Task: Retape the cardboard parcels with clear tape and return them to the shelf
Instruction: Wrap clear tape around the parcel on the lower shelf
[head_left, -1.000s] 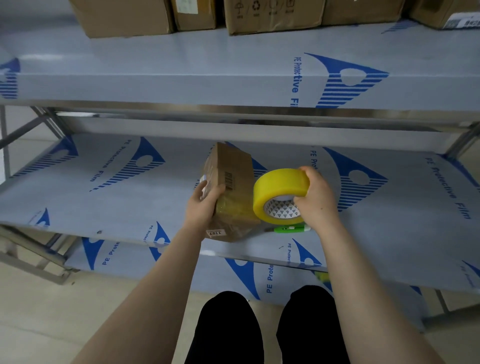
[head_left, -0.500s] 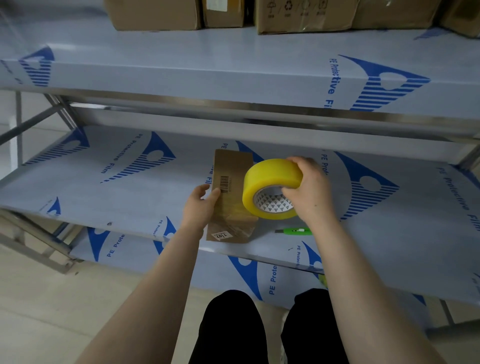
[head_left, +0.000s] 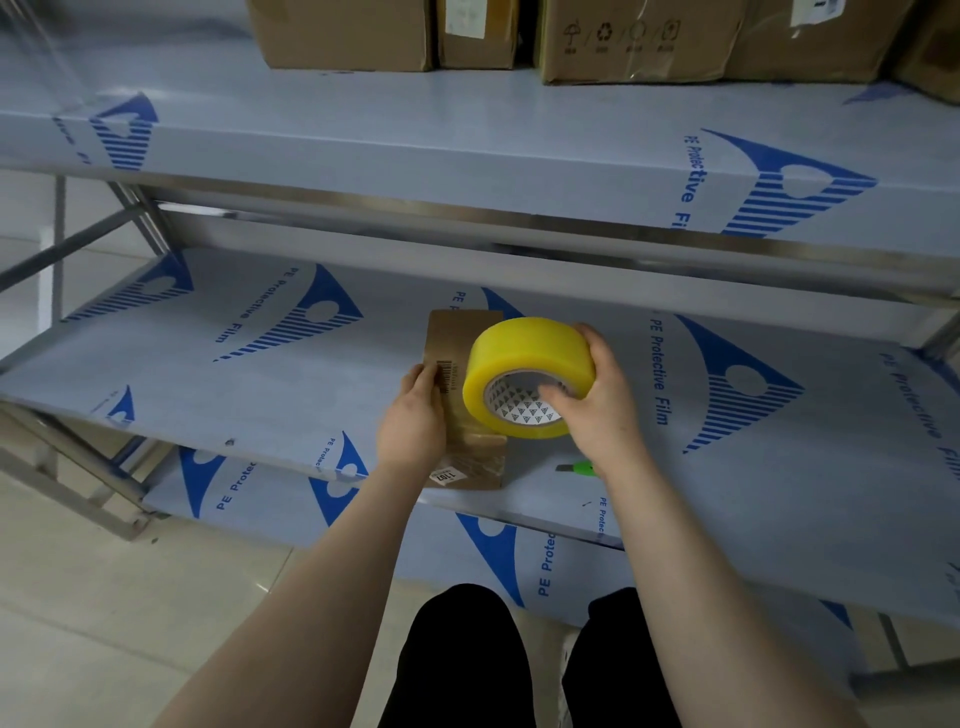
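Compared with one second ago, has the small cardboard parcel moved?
Yes. The parcel was tilted up off the middle shelf; now it has tipped down and lies flat on it, left of the green cutter.

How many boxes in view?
6. Five boxes on the top shelf; one parcel on the middle shelf, under the left hand. Others may be out of frame.
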